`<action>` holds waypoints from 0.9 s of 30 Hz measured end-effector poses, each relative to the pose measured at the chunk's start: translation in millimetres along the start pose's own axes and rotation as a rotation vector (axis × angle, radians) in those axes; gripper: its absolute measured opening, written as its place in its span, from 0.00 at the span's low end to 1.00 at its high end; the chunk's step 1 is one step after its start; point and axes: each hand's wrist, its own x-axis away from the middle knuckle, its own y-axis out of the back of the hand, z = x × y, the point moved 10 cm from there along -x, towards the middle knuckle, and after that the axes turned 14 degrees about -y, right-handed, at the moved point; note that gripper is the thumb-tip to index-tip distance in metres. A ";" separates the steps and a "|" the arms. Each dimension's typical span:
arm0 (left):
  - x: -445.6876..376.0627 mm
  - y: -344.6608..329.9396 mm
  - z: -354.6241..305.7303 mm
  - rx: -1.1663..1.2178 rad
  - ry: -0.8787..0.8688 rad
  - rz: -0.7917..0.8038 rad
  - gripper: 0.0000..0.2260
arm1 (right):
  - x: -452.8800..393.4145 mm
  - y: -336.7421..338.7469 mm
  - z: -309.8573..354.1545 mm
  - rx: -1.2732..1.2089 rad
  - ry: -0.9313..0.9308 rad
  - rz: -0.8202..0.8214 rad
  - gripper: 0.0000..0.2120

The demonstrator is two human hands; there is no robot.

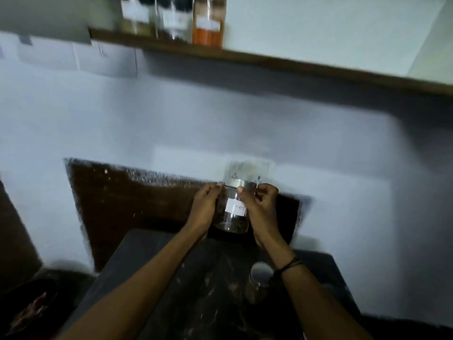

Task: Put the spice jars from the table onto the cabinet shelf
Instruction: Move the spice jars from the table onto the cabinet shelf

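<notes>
I have the clear jar (pixel 232 212) off the counter (pixel 196 278), left hand (pixel 203 208) and right hand (pixel 259 209) gripping its sides under the metal lid. Nearly empty: probably light, slick, breakable. One more jar (pixel 259 282) waits below; three jars (pixel 174 18) stand on the shelf (pixel 294 63).

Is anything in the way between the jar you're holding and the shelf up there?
Nothing visible is. Both hands, left hand and right hand, hold the clear jar in front of bare wall, and the shelf has bare board right of the orange jar.
</notes>
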 end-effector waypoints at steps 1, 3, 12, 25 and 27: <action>-18.5 -8.7 -26.5 0.016 -0.048 0.004 0.11 | -4.3 -4.2 34.0 -0.003 0.051 -0.015 0.28; -47.6 -23.1 -78.2 0.055 -0.138 0.011 0.07 | -7.3 -9.7 95.1 0.010 0.141 -0.057 0.28; -104.9 -61.7 -277.8 -0.004 -0.552 0.075 0.12 | 13.5 -31.3 291.6 0.047 0.563 -0.046 0.18; -196.3 -61.1 -338.5 -0.124 -0.625 -0.109 0.12 | -46.6 -69.6 375.6 0.306 0.626 -0.134 0.24; -206.7 -60.4 -341.5 -0.219 -0.652 -0.140 0.12 | -65.2 -72.6 376.3 0.313 0.608 -0.149 0.22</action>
